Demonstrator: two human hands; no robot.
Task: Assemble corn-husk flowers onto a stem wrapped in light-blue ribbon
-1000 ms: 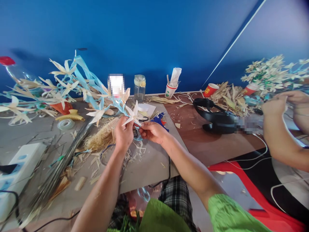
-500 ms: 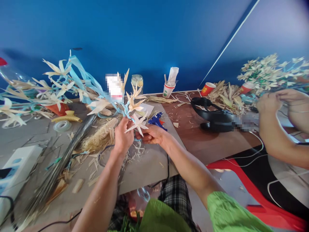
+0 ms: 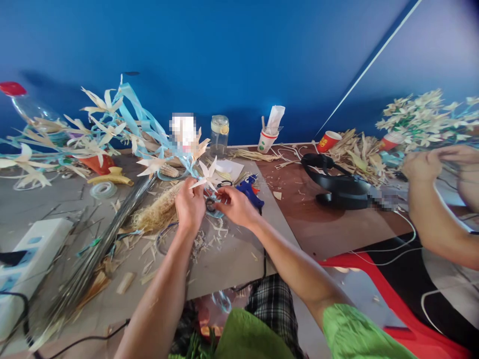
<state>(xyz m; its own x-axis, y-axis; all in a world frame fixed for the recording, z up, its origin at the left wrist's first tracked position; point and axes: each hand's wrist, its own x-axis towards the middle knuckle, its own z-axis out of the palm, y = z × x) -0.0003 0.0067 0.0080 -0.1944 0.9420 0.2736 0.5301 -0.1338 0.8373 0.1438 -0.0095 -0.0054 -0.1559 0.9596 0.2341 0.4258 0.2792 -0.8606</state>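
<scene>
In the head view, my left hand [image 3: 190,207] is closed around the light blue wrapped stem of a corn-husk flower branch. A pale, pointed husk flower [image 3: 206,174] sits just above its fingertips. My right hand [image 3: 236,205] is close on the right, thumb and fingers pinched on light blue tape [image 3: 215,213] below the flower. A dark scissors-like loop [image 3: 224,184] shows behind the right fingers, partly hidden. Right beside that hand lies a blue glue gun [image 3: 250,192]. Left of my left hand lies a corn cob [image 3: 157,209] with fibres.
Wire stems [image 3: 101,244], a tape roll [image 3: 103,190] and a power strip [image 3: 35,264] lie left. More husk flowers [image 3: 101,132] stand behind. A glass bottle [image 3: 219,137], paper cup [image 3: 267,141] and black headset [image 3: 337,184] line the back. Another person's hands [image 3: 422,164] work at right.
My hands have shifted slightly lower, and the right fingers now pinch below the flower. The flower has turned and moved up and left. The whole view has shifted a little.
</scene>
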